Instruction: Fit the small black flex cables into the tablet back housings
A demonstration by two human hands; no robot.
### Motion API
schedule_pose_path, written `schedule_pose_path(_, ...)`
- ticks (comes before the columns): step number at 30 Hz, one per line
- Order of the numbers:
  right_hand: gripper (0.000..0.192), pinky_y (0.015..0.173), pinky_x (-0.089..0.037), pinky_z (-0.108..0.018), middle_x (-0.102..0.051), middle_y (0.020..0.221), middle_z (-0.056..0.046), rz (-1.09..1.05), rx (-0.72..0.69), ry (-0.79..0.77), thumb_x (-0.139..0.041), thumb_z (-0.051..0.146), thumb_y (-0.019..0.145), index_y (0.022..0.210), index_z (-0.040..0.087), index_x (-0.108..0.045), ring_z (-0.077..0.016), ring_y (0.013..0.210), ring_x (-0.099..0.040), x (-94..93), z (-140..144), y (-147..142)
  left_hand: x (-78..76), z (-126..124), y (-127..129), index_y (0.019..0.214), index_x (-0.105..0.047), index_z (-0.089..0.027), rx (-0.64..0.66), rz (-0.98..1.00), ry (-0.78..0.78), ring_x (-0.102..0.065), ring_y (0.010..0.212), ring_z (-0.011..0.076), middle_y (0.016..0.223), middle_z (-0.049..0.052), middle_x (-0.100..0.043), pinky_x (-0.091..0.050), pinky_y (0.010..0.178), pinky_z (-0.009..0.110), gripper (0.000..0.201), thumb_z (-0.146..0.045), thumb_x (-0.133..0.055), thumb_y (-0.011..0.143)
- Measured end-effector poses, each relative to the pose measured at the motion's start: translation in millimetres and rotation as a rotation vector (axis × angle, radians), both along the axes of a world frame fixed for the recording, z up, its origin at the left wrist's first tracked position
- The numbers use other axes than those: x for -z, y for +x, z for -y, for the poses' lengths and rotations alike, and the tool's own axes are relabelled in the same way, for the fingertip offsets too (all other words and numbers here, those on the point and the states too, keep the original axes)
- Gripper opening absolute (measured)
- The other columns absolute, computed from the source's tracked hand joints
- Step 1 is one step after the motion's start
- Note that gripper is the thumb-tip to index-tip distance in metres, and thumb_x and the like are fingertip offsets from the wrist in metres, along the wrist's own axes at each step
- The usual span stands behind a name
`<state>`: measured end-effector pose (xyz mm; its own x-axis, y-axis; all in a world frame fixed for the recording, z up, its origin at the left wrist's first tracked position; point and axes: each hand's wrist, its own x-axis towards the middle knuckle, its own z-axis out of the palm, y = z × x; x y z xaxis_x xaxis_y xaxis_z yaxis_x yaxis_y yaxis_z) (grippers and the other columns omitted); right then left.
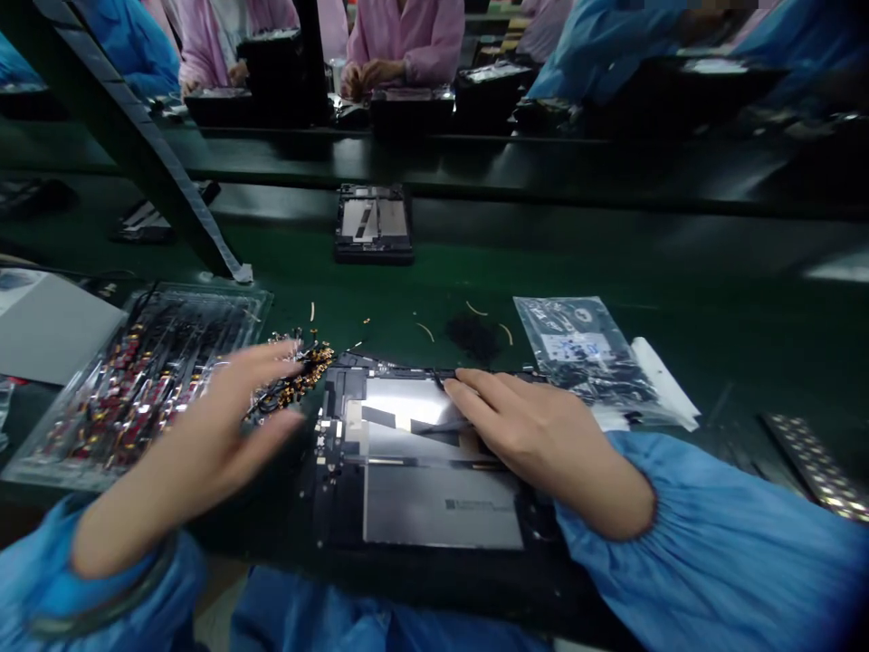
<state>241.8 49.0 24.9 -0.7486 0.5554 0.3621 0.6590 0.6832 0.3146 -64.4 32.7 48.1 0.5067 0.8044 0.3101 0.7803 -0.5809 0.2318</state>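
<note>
An opened tablet (441,507) lies in front of me, with silver panels, dark strips and small boards in its black frame. My right hand (536,430) rests over its upper right part, fingers stretched out, tips touching near the top edge. A small dark piece shows beside those fingertips; whether they grip it is unclear. My left hand (227,421), slightly blurred, is left of the tablet with thumb and fingers apart. Nothing shows between them. Close to its fingertips is a pile of small black cables with gold-coloured connectors (309,371).
A clear tray (33,457) of cable parts sits at left beside a white box (51,321). At right are a plastic bag of black parts (584,349) and a metallic strip (811,462). Another tablet (373,226) lies farther back. A slanted post (142,136) stands left; co-workers sit opposite.
</note>
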Motion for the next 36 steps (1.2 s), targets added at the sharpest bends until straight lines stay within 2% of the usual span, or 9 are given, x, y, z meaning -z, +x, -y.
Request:
schedule_pose_path(1,0.025,0.05,-0.044,-0.03,-0.069,0.095,-0.013,0.001,0.001,-0.006,-0.043,0.004,0.083,0.096,0.008,-0.065,-0.0201,0.068,-0.063,-0.1,-0.3,0.5,3.2,-11.2,17.3,0.126,-0.046,-0.018,0.149,-0.026,-0.07,-0.048,0.124,0.0232,0.135,0.012,-0.05,-0.045,0.101,0.042,0.034,-0.029,-0.046,0.093)
schedule_pose_path(3,0.025,0.05,-0.043,-0.029,-0.069,0.094,-0.012,0.002,0.005,-0.015,-0.043,0.005,0.084,0.095,0.009,-0.065,-0.0188,0.067,-0.062,-0.1,-0.5,1.6,9.7,-30.0,51.4,0.119,-0.05,-0.016,0.331,-0.067,-0.111,-0.049,0.125,0.0236,0.133,0.013,-0.054,-0.043,0.103,0.043,0.028,-0.029,-0.043,0.095)
schedule_pose_path(5,0.026,0.05,-0.042,-0.029,-0.069,0.094,-0.012,-0.001,0.006,-0.018,-0.042,0.005,0.085,0.095,0.009,-0.065,-0.0178,0.065,-0.061,0.1,-0.5,2.5,16.1,-42.7,77.8,0.116,-0.052,-0.014,0.44,-0.096,-0.103,-0.049,0.124,0.024,0.133,0.014,-0.054,-0.043,0.103,0.042,0.028,-0.029,-0.042,0.095)
schedule_pose_path(7,0.027,0.049,-0.041,-0.029,-0.069,0.094,-0.012,-0.006,0.006,-0.022,-0.042,0.005,0.085,0.097,0.009,-0.065,-0.0175,0.064,-0.061,0.2,-0.4,2.7,21.7,-49.4,92.3,0.117,-0.052,-0.013,0.489,-0.129,-0.076,-0.05,0.124,0.0242,0.132,0.013,-0.055,-0.043,0.103,0.043,0.029,-0.03,-0.041,0.096)
schedule_pose_path(12,0.028,0.049,-0.041,-0.03,-0.068,0.091,-0.012,-0.033,0.019,-0.064,-0.04,0.008,0.088,0.101,0.006,-0.065,-0.019,0.065,-0.06,-1.0,0.8,5.1,28.9,-50.7,94.2,0.115,-0.053,-0.014,0.47,-0.156,-0.062,-0.052,0.122,0.0209,0.129,0.009,-0.059,-0.037,0.108,0.045,0.026,-0.025,-0.036,0.097)
schedule_pose_path(18,0.032,0.05,-0.043,-0.028,-0.067,0.096,-0.01,-0.11,0.033,-0.207,-0.033,0.004,0.091,0.105,0.01,-0.061,-0.0185,0.071,-0.062,-0.8,6.0,20.2,31.9,-49.2,92.9,0.118,-0.052,-0.015,0.468,-0.159,0.0,-0.052,0.122,0.02,0.13,0.007,-0.059,-0.034,0.109,0.046,0.027,-0.019,-0.037,0.096)
schedule_pose_path(24,0.031,0.048,-0.04,-0.028,-0.067,0.092,-0.01,-0.124,0.048,-0.132,-0.032,0.004,0.092,0.101,0.01,-0.062,-0.0185,0.068,-0.061,2.5,3.7,19.8,31.7,-48.6,95.8,0.116,-0.055,-0.015,0.479,-0.195,0.088,-0.056,0.117,0.0219,0.128,0.006,-0.061,-0.038,0.105,0.045,0.027,-0.018,-0.038,0.095)
schedule_pose_path(31,0.032,0.049,-0.038,-0.027,-0.067,0.089,-0.009,-0.103,0.053,-0.131,-0.031,0.003,0.093,0.099,0.011,-0.061,-0.0166,0.067,-0.06,0.7,4.8,22.6,31.8,-44.5,96.9,0.12,-0.055,-0.016,0.457,-0.288,0.118,-0.054,0.12,0.0221,0.129,0.007,-0.06,-0.034,0.109,0.049,0.03,-0.014,-0.04,0.094)
schedule_pose_path(36,0.032,0.051,-0.038,-0.027,-0.066,0.086,-0.01,-0.103,0.056,-0.114,-0.031,0.003,0.092,0.096,0.011,-0.062,-0.0171,0.067,-0.059,1.0,5.2,21.8,32.8,-39.9,100.5,0.119,-0.056,-0.014,0.409,-0.318,0.173,-0.057,0.115,0.0275,0.128,0.01,-0.061,-0.037,0.104,0.054,0.031,-0.011,-0.041,0.092)
